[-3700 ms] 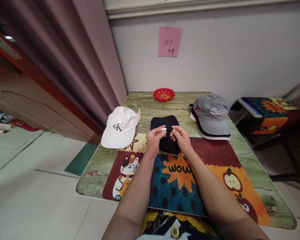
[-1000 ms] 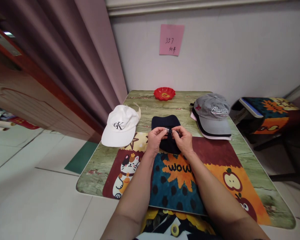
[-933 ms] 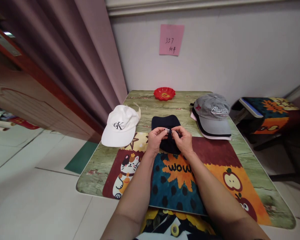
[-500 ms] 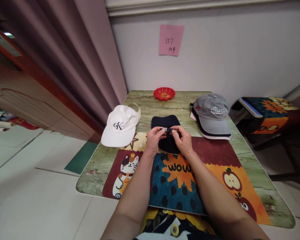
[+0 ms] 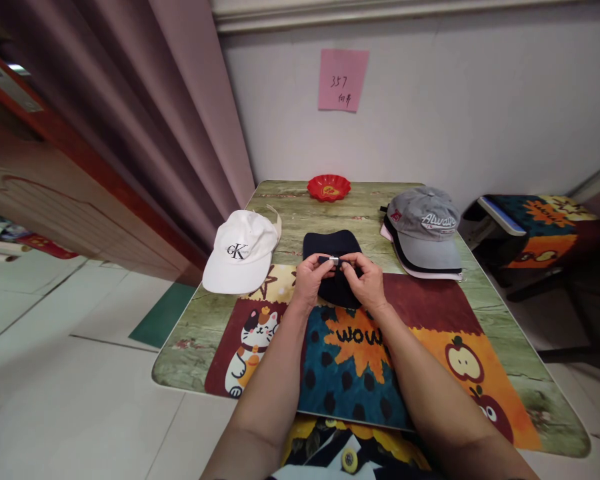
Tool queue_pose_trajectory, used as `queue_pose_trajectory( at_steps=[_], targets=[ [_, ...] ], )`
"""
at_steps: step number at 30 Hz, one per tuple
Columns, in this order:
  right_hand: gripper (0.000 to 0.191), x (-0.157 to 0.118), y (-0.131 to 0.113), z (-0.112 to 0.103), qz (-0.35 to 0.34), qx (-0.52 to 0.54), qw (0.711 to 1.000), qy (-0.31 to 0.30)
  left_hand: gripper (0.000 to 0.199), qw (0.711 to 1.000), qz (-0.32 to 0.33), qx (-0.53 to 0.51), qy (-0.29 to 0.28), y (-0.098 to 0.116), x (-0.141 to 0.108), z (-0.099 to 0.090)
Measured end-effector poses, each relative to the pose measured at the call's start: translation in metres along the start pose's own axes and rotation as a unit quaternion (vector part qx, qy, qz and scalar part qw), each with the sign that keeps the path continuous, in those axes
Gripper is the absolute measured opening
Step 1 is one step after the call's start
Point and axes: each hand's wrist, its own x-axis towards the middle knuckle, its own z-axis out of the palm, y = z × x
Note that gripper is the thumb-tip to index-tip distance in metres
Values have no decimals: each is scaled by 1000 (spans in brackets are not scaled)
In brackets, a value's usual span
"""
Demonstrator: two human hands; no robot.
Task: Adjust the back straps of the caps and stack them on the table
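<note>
A dark navy cap [image 5: 333, 241] lies in the middle of the table, its brim toward the wall. Over it, my left hand [image 5: 310, 275] pinches one end of the cap's back strap, close to a small silver buckle [image 5: 334, 261]. Thumb and fingers of my right hand [image 5: 364, 277] are closed on the strap at the buckle's other side. Both hands hide part of the cap. A white cap [image 5: 241, 252] with black letters sits to the left, and a grey cap [image 5: 424, 223] rests on a black and a pink one at the right.
A red scalloped dish [image 5: 329, 188] stands at the back of the wood-patterned table [image 5: 190, 347]. A colourful mat [image 5: 355, 393] covers the table's front. A pink note [image 5: 343, 80] is stuck on the wall, and a stool [image 5: 545, 227] stands at the right.
The silver buckle shows more plainly between my fingers, and the strap has turned slightly. Both hands have stayed almost in place; the other caps have not moved.
</note>
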Motion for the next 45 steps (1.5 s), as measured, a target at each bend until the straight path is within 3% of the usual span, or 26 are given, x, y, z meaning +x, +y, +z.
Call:
queue_pose_trajectory(
  at_steps=[6, 14, 21, 26, 32, 40, 45],
  targets=[
    [22, 2, 3, -3, -84, -83, 993, 1, 31, 1000, 3, 10, 13, 0, 1, 0],
    [39, 6, 10, -17, -48, -56, 997, 9, 33, 997, -8, -61, 47, 6, 5, -5],
    [23, 6, 7, -14, -76, -61, 993, -70, 33, 997, 19, -38, 58, 11, 5, -7],
    [24, 8, 9, -15, -41, -3, 999, -33, 29, 996, 63, 36, 55, 11, 4, -9],
    [17, 10, 10, -22, -68, -25, 997, 2, 28, 990, 110, 80, 40, 12, 5, -10],
    [32, 13, 17, -27, 59, 164, 984, 40, 25, 997, 59, 42, -33, 17, 3, -13],
    [33, 11, 7, -30, -30, 8, 999, 21, 25, 996, 65, 51, -29, 16, 2, -12]
  ],
)
